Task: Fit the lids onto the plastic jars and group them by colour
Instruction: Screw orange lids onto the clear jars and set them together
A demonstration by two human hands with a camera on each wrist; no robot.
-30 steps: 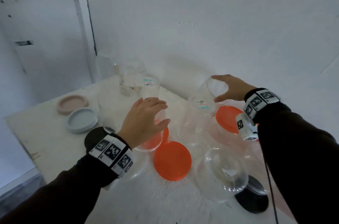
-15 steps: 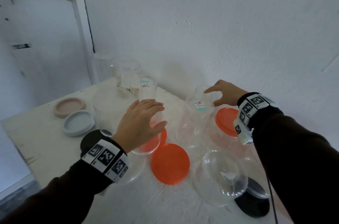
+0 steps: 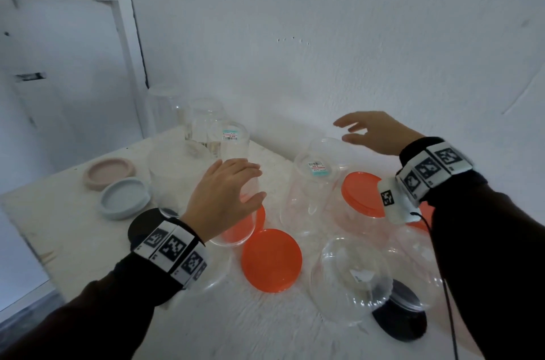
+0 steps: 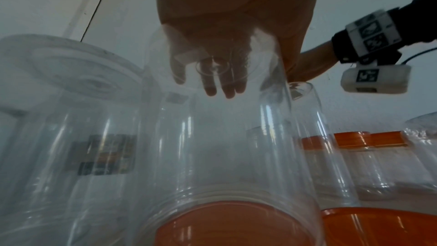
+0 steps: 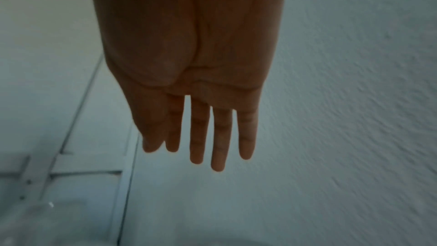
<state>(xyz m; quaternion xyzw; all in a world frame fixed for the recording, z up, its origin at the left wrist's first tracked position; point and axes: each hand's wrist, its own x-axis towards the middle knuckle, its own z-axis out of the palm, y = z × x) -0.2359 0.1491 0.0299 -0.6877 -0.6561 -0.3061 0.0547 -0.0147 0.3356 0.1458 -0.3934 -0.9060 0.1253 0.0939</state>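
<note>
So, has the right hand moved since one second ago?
Yes. The right hand let go of the labelled jar and rose above it, fingers straight.

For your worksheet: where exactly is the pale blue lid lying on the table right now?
In the head view the pale blue lid lies at the table's left side, touching the pink lid behind it, with a black lid just in front, left of the left hand.

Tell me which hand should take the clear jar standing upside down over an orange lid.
Left. The left hand already rests on that upturned jar, fingers spread over its base. The right hand hangs open and empty, further away.
</note>
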